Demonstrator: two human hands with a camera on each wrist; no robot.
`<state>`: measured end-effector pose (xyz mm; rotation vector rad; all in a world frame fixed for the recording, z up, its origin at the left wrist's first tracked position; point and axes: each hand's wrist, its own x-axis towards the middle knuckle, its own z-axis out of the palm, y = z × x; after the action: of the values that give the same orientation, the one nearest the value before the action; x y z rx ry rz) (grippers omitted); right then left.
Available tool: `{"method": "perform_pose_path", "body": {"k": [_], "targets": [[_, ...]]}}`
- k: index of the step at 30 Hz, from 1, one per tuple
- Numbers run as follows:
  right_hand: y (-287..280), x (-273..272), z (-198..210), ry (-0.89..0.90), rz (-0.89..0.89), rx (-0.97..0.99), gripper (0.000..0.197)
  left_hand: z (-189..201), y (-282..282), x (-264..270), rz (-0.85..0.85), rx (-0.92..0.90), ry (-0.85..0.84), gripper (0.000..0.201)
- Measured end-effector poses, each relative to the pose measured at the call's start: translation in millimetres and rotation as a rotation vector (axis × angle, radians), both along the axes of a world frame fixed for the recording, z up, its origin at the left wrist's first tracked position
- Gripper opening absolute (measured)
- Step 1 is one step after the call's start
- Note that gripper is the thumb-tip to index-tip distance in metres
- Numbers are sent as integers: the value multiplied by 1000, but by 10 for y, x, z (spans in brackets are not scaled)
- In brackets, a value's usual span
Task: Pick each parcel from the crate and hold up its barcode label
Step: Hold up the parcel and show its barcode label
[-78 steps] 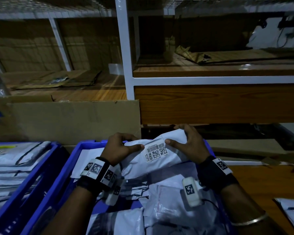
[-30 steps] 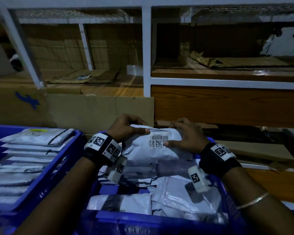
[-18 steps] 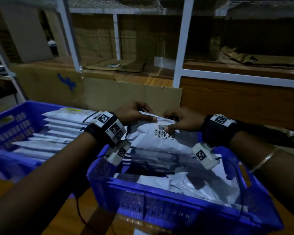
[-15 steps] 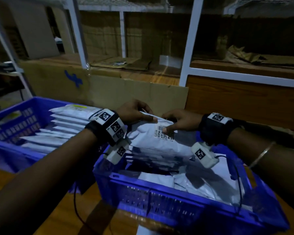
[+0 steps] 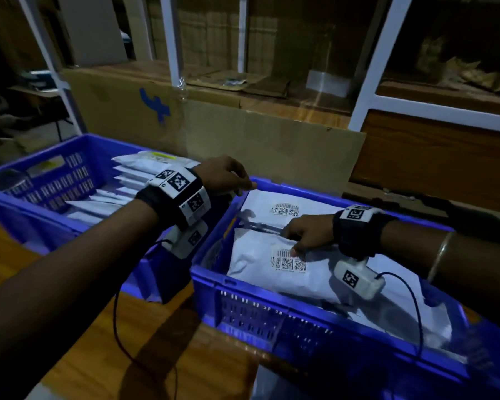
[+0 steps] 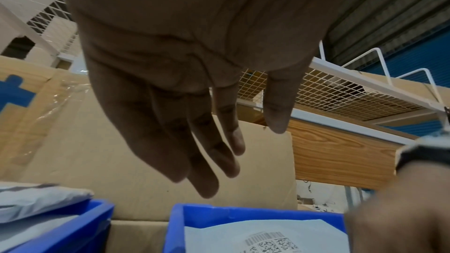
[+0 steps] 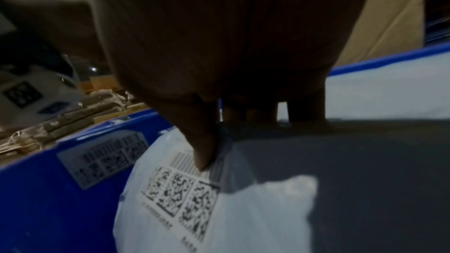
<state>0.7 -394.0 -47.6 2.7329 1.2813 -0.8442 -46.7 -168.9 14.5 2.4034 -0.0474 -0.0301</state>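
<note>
Atop the right blue crate, head view, a white parcel bearing a barcode label, text illegible, is pinched by the right hand; left wrist view: left hand empty, fingers loosely extended; right wrist view: thumb on the label's bars.

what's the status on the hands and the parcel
Left hand empty, fingers loose, over the gap between crates. Right hand gripping top parcel in the right crate, thumb on its barcode label. Parcel not lifted yet. Nothing blocking.
</note>
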Motion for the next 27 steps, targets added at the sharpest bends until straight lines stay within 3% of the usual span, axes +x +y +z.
{"method": "perform_pose_path", "body": {"k": [2, 7, 10, 12, 18, 27], "targets": [[119, -5, -138, -2, 7, -33, 28, -6, 26, -9, 8, -33, 11, 24], [318, 21, -423, -17, 1, -145, 10, -16, 103, -30, -22, -28, 28, 22], [355, -7, -525, 11, -32, -202, 50, -48, 163, -14, -31, -22, 33, 24], [364, -20, -604, 8, -29, -213, 57, -83, 197, 8, -33, -18, 33, 25], [369, -113, -849, 20, -28, -183, 52, -137, 201, 38, -28, 1, 43, 25], [334, -34, -750, 69, 66, -211, 58, -73, 155, 25, -33, -26, 57, 24]]}}
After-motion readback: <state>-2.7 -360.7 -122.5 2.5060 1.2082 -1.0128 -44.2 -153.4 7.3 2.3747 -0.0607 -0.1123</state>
